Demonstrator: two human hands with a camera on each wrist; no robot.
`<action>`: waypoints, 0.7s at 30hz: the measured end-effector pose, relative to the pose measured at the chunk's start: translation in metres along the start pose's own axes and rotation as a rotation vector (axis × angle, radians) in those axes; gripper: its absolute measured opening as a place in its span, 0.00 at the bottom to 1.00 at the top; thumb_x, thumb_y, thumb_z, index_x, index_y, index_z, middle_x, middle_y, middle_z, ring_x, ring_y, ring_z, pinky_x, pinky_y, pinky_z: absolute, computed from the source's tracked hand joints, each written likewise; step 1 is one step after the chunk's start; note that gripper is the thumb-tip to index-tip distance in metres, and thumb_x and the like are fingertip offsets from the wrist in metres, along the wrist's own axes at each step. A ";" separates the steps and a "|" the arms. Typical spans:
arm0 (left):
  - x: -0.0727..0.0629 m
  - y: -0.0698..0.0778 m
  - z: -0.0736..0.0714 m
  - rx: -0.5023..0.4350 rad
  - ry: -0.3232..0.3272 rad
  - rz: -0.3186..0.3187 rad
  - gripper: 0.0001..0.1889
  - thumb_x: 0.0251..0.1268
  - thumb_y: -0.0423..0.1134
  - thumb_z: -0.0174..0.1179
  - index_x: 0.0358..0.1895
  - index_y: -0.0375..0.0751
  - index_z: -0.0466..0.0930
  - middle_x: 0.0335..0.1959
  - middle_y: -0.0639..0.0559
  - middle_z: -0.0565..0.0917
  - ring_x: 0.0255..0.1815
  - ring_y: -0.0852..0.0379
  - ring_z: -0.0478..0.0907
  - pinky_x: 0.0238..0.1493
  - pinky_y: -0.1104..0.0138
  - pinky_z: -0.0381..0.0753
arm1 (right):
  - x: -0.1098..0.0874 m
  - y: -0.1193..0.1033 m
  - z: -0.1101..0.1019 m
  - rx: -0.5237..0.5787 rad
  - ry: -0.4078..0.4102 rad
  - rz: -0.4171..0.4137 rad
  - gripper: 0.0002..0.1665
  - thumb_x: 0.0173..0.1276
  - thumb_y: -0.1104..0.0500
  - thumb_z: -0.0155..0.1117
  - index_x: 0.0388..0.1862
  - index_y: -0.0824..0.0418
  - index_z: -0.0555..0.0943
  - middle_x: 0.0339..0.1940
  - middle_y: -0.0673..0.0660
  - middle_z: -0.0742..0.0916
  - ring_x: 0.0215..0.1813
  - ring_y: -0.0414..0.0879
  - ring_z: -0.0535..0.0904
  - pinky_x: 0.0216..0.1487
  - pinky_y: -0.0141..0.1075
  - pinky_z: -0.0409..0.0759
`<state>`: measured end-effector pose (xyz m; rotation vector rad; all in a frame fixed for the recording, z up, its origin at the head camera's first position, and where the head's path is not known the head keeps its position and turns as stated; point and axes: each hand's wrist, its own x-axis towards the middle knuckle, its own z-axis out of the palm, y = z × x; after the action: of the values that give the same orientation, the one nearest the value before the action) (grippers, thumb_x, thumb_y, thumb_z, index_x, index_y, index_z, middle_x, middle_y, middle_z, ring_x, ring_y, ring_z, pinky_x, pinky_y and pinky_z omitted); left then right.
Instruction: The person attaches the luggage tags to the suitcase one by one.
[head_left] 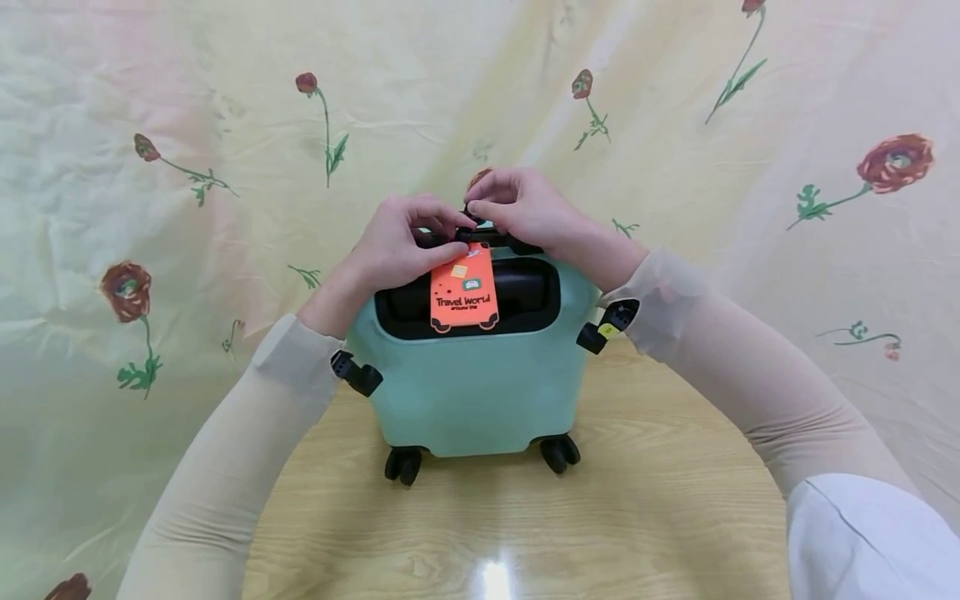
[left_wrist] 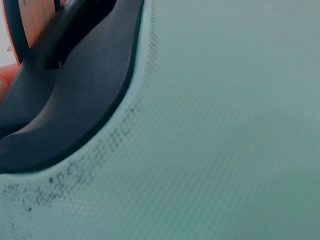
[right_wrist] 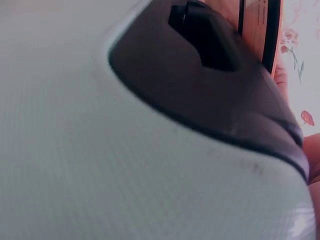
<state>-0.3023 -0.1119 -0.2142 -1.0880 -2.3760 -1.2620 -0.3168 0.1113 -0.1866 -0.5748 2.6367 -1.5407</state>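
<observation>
A small mint-green suitcase (head_left: 476,383) stands upright on its black wheels. An orange luggage tag (head_left: 462,292), printed "Travel World", hangs in front of the black handle recess (head_left: 528,292). My left hand (head_left: 401,242) pinches the tag's top end, thumb in front and fingertips by its black strap (head_left: 470,215). Higher up, the thumb and index finger of my right hand (head_left: 528,208) pinch that strap. The left wrist view has the textured shell (left_wrist: 225,125) and the tag's edge (left_wrist: 40,20) beside the handle. In the right wrist view, the tag (right_wrist: 259,30) appears behind black trim (right_wrist: 185,85).
The suitcase stands on a wood-grain table (head_left: 480,517). A flowered cloth (head_left: 247,108) hangs behind and at both sides. Black wrist cameras (head_left: 360,375) sit on both sleeves, close to the suitcase's sides.
</observation>
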 end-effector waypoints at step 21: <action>0.000 0.003 0.002 -0.013 0.001 -0.045 0.13 0.67 0.33 0.72 0.53 0.39 0.91 0.41 0.42 0.86 0.41 0.50 0.84 0.49 0.69 0.83 | 0.002 0.002 -0.002 0.109 -0.038 -0.031 0.05 0.80 0.58 0.64 0.50 0.55 0.83 0.61 0.57 0.85 0.68 0.50 0.76 0.69 0.43 0.70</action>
<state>-0.3002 -0.1096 -0.2134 -1.0432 -2.4081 -1.2938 -0.3201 0.1132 -0.1872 -0.6341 2.5093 -1.6528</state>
